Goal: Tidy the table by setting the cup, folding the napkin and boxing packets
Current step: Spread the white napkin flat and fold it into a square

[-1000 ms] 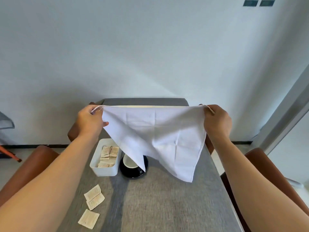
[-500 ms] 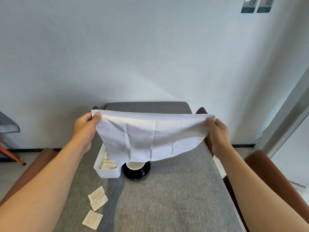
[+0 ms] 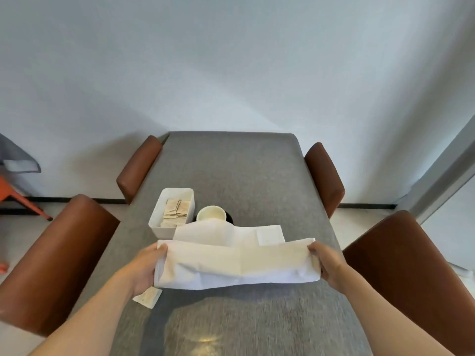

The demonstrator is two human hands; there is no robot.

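The white napkin (image 3: 236,263) lies low over the grey table (image 3: 231,170), doubled over itself. My left hand (image 3: 147,265) grips its left end and my right hand (image 3: 325,263) grips its right end. Its far layer drapes toward the cream cup (image 3: 211,214), which sits on a black saucer (image 3: 229,217) mostly hidden by the cloth. Left of the cup stands the white box (image 3: 172,201) with several tan packets (image 3: 177,210) inside. One loose packet (image 3: 147,298) shows under my left hand; others are hidden.
Brown chairs flank the table: two on the left (image 3: 51,258) (image 3: 137,168) and two on the right (image 3: 411,273) (image 3: 323,173). A white wall rises behind the table. An orange stand (image 3: 15,199) sits at far left.
Both hands brought the napkin down from chest height to the table and nearer to me; the cloth is now doubled over. The view tilted downward.
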